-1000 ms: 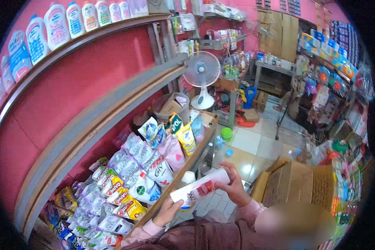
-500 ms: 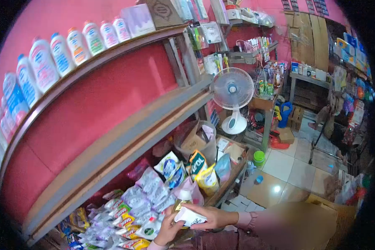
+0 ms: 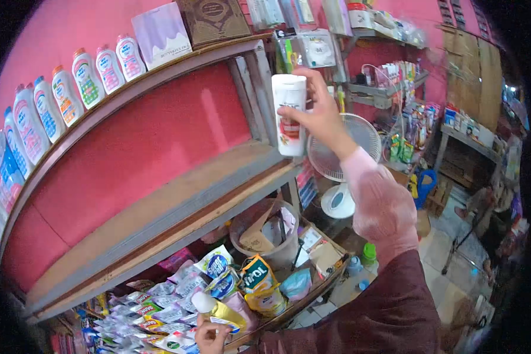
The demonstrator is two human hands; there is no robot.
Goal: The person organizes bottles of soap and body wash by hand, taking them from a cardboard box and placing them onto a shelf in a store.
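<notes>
My right hand (image 3: 321,115) is raised in front of the shelf post, fingers and thumb closed round a white bottle (image 3: 289,115) that stands upright in its grip. Lower down, my left hand (image 3: 211,335) holds a yellow bottle with a white cap (image 3: 223,314), tilted, above the packets. Left of the raised bottle runs a wooden shelf board (image 3: 159,197). Behind my right forearm is a white fan (image 3: 338,200), partly hidden by it.
Powder bottles (image 3: 87,81) line the curved upper shelf beside a lilac box (image 3: 161,35) and a brown box (image 3: 213,20). Below are detergent packets (image 3: 177,295), a green Wipol pouch (image 3: 257,275) and a clear bin (image 3: 277,245). Part of a person (image 3: 481,203) shows at right.
My right hand has risen with the white bottle, away from my left hand, which has moved down and left with the yellow bottle. The view has shifted slightly.
</notes>
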